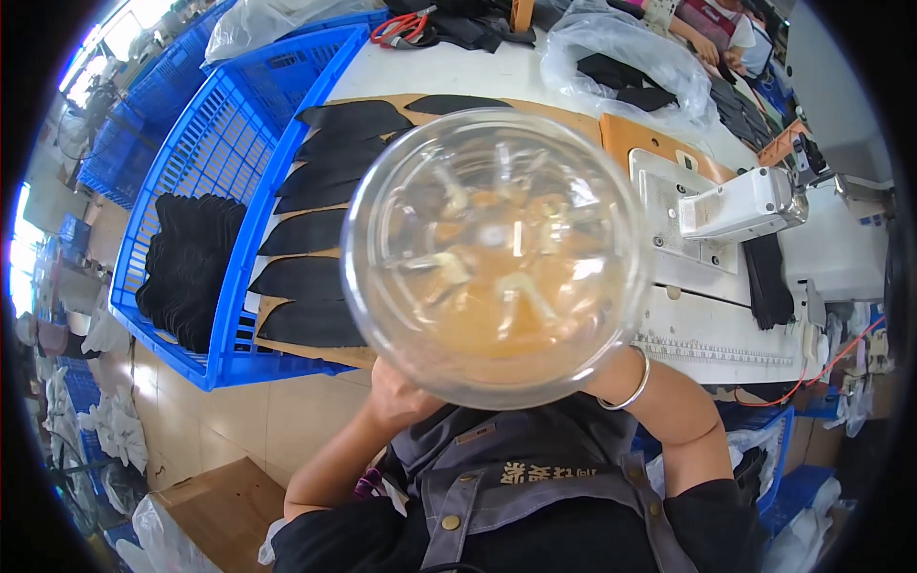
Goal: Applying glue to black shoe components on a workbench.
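Observation:
A large clear plastic bottle (492, 258) is raised close before me, its round ridged base facing the camera. Amber colour shows through it. My right hand (607, 379), with a silver bangle at the wrist, reaches behind the bottle's lower right rim; its fingers are hidden, but the bottle appears held by it. Below the lower left rim, my left hand (399, 393) is closed, with part of it covered by the bottle. Whatever it may hold cannot be made out. Left of the bottle, black fabric pieces (310, 277) lie in rows on a brown board (334, 352).
A blue basket (222, 329) with stacked black pieces (191, 263) stands at the left. To the right is a white sewing machine (740, 210). Red-handled scissors (401, 29) and a plastic bag (611, 48) lie at the back. Another person's hand (705, 50) shows far right.

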The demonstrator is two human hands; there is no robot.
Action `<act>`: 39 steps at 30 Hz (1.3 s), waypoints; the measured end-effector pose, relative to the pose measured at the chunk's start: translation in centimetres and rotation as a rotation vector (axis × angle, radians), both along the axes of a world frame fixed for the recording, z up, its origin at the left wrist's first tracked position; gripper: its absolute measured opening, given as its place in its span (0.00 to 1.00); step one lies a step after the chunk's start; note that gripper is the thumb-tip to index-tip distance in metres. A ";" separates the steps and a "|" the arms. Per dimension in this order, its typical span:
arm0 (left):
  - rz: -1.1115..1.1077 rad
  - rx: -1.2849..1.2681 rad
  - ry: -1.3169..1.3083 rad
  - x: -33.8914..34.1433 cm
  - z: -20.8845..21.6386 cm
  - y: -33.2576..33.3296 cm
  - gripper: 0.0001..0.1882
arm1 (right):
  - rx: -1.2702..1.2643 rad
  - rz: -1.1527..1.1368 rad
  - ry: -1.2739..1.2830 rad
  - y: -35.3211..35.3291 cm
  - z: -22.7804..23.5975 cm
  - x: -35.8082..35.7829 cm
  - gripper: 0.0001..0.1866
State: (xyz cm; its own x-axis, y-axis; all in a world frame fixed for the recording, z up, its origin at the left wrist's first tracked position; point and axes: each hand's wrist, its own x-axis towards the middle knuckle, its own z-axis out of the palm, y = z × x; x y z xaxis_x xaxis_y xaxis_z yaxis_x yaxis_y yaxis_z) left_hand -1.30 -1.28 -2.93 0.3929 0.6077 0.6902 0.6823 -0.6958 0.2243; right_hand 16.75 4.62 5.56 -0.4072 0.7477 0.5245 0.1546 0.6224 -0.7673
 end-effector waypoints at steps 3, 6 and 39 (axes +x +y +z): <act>-0.008 0.052 -0.013 0.8 1.5 0.8 0.14 | -0.005 -0.057 -0.058 0.0 -0.7 1.8 0.42; -0.023 0.057 -0.017 1.0 1.4 1.2 0.13 | -0.009 -0.143 -0.194 -0.3 -1.6 6.3 0.33; 0.007 -0.277 -0.124 1.6 4.0 0.7 0.08 | 0.213 -0.804 0.177 -3.1 -2.4 15.8 0.30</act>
